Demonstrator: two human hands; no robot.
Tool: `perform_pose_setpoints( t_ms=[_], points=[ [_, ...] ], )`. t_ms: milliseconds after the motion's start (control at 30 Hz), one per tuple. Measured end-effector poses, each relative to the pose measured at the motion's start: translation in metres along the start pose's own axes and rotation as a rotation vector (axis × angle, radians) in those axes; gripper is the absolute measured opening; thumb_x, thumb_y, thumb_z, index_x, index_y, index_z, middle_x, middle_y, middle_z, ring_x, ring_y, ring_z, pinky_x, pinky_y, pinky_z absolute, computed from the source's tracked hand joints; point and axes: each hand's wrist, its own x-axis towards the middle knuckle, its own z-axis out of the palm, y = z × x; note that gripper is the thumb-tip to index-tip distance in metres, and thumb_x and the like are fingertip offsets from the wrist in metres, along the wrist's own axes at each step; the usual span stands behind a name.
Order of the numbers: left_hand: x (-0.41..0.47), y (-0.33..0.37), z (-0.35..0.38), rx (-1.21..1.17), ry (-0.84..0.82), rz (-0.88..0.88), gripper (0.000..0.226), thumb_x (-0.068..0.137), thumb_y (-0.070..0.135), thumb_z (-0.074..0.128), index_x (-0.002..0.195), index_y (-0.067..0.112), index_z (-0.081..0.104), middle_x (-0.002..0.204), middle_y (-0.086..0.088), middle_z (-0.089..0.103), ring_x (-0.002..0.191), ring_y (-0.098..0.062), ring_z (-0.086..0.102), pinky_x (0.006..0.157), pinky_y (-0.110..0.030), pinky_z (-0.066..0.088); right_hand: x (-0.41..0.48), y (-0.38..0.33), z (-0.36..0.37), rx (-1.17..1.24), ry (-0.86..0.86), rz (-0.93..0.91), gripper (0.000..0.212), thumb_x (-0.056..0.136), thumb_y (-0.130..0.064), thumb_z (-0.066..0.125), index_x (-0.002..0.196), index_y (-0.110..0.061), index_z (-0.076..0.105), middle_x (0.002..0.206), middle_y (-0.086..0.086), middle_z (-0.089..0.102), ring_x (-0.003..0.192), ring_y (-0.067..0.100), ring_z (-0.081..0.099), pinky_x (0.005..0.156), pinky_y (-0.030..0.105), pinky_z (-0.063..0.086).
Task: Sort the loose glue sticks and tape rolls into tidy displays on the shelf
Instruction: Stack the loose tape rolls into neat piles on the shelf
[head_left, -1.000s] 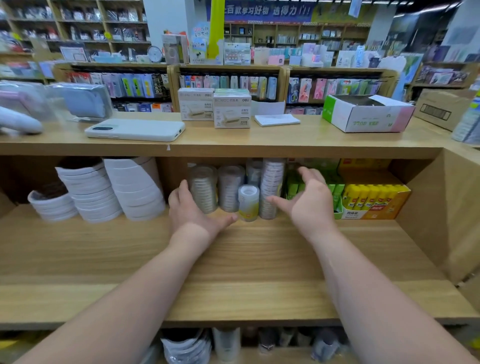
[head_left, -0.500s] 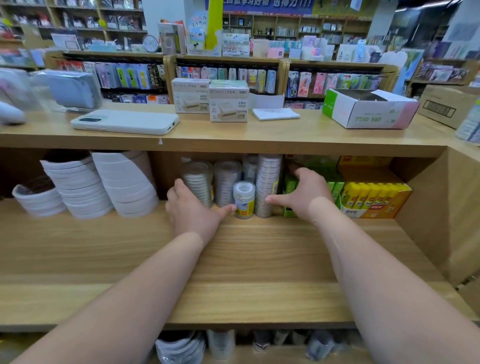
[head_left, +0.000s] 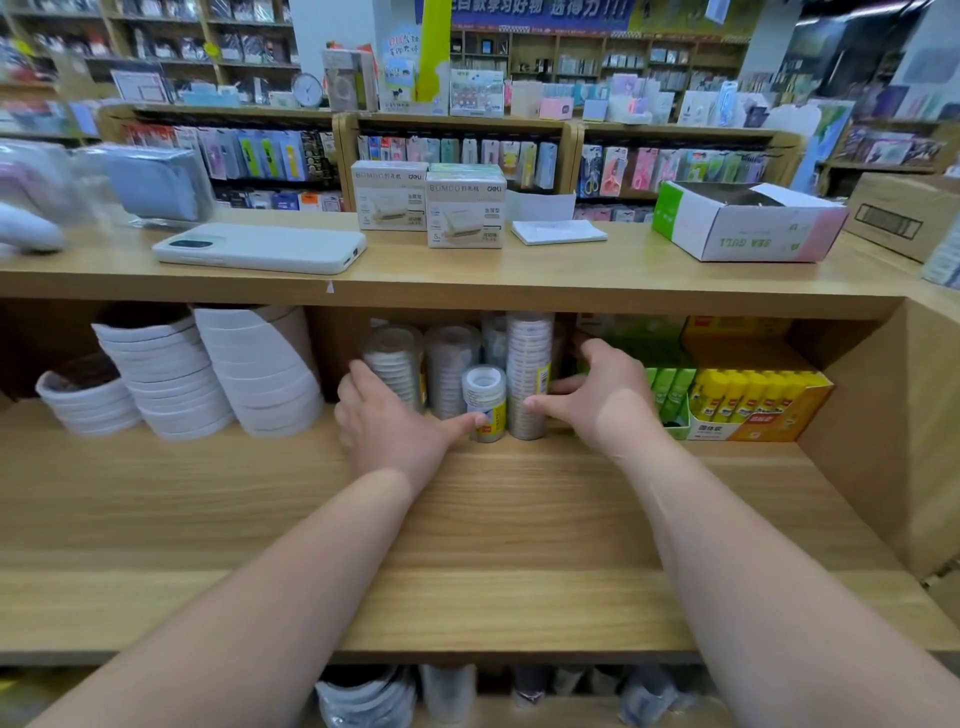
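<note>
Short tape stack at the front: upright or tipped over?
Upright: the short tape stack stands on end on the shelf, its round top facing up.

Noted at 12 o'clock: "BUMDO" and "deli" on white box (head_left: 466, 208), countertop. At 2 o'clock: "SEA GULL", upside down, on open carton (head_left: 748, 240). At 3 o'clock: "固体胶" on yellow glue-stick box (head_left: 769, 422). Top edge: blue banner (head_left: 540, 9), characters cropped, ending "!!!".
</note>
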Motion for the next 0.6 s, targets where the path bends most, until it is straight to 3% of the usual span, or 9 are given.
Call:
perform_pose_setpoints(
  t_ms=[133, 233, 333, 500, 600],
  points=[
    [0.001, -0.002, 0.001, -0.047, -0.017, 0.009, 0.155, 0.038, 0.066, 0.092, 0.155, 0.001, 0.014, 0.157, -0.017, 0.029, 0.146, -0.033, 0.027, 0.119, -0.037, 0.024, 0.002, -0.005, -0.001, -0.032, -0.023, 0.003, 0.077, 0.067, -0.035, 0.093, 0.127, -0.009, 0.053, 0.094, 0.000, 0.075, 0.098, 0.018, 0.069, 0.087, 0.036, 0.054],
    [0.003, -0.005, 0.000, -0.065, -0.021, 0.021, 0.153, 0.039, 0.064, 0.093, 0.154, -0.001, 0.016, 0.156, -0.018, 0.031, 0.146, -0.031, 0.026, 0.120, -0.035, 0.021, 0.006, -0.008, 0.000, -0.055, -0.040, 0.004, 0.072, 0.061, -0.041, 0.095, 0.116, -0.017, 0.055, 0.104, 0.004, 0.074, 0.103, 0.023, 0.067, 0.087, 0.036, 0.054],
    [0.006, -0.007, -0.003, -0.096, -0.039, 0.024, 0.152, 0.040, 0.062, 0.094, 0.154, -0.002, 0.015, 0.156, -0.020, 0.030, 0.147, -0.032, 0.024, 0.121, -0.036, 0.022, 0.005, -0.011, 0.000, -0.039, -0.039, 0.011, 0.083, 0.060, -0.044, 0.095, 0.125, -0.011, 0.054, 0.114, 0.007, 0.070, 0.111, 0.026, 0.064, 0.088, 0.036, 0.052],
    [0.011, -0.016, -0.011, -0.093, -0.053, 0.023, 0.151, 0.041, 0.061, 0.094, 0.153, -0.003, 0.016, 0.156, -0.021, 0.029, 0.147, -0.031, 0.023, 0.121, -0.036, 0.020, 0.001, -0.015, 0.010, 0.037, -0.040, 0.020, 0.094, 0.061, -0.041, 0.095, 0.136, -0.009, 0.048, 0.112, 0.009, 0.072, 0.113, 0.025, 0.064, 0.092, 0.037, 0.052],
    [0.016, -0.020, -0.015, -0.082, -0.045, 0.022, 0.148, 0.040, 0.061, 0.094, 0.151, -0.004, 0.020, 0.153, -0.021, 0.033, 0.146, -0.032, 0.025, 0.121, -0.038, 0.024, -0.004, -0.017, 0.015, 0.113, -0.051, 0.014, 0.095, 0.066, -0.034, 0.094, 0.142, -0.009, 0.042, 0.102, 0.005, 0.076, 0.104, 0.019, 0.067, 0.086, 0.031, 0.048]
  ],
)
